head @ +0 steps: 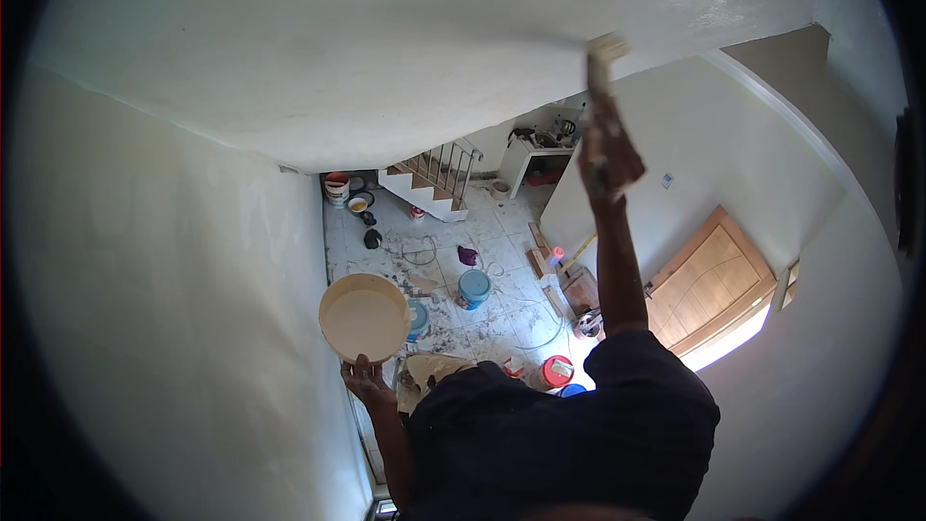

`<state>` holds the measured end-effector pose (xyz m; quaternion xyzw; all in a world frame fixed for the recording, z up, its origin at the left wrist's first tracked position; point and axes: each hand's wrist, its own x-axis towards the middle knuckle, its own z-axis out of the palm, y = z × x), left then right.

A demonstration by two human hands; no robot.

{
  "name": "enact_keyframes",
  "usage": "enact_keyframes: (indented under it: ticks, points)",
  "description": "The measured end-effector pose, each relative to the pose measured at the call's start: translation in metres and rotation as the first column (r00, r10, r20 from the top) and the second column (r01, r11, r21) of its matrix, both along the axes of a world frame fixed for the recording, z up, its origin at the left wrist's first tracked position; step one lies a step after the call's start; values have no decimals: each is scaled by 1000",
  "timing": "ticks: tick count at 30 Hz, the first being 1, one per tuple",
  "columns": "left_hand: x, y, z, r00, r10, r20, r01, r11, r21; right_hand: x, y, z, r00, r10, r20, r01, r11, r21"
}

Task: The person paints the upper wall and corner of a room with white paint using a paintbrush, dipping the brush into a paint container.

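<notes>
My right hand [611, 155] is raised and closed around the handle of a wide paintbrush [606, 54]. The bristles are at the white wall [434, 72] in front of me; the brush is blurred, and whether it touches the wall I cannot tell. Wet-looking strokes shine on the wall's upper right part. Low on the left, my left hand [367, 380] grips the near rim of a round, pale yellow tub [365, 318] that holds whitish paint. A second wall [181, 268] stands just left of the tub.
Far below is a stained tile floor [506, 239] with a blue-lidded bucket [474, 289], a red-lidded bucket [557, 371] and wood pieces [537, 260]. A staircase with a metal railing [448, 166] stands beyond. At the right is a wooden door [712, 278].
</notes>
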<state>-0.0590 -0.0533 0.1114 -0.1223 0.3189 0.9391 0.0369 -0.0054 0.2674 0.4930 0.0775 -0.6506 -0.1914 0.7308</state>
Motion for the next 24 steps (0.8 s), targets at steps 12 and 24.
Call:
enact_keyframes:
  ticks: [12,24]
  points:
    - [3,-2,-8,998,-4,67,5,1000,-12,76,-17,65,976,-145,-165,137,989,-61]
    - [10,-1,-13,1000,18,-9,-19,992,-128,-44,-24,-82,906,269,326,-161,933,-323]
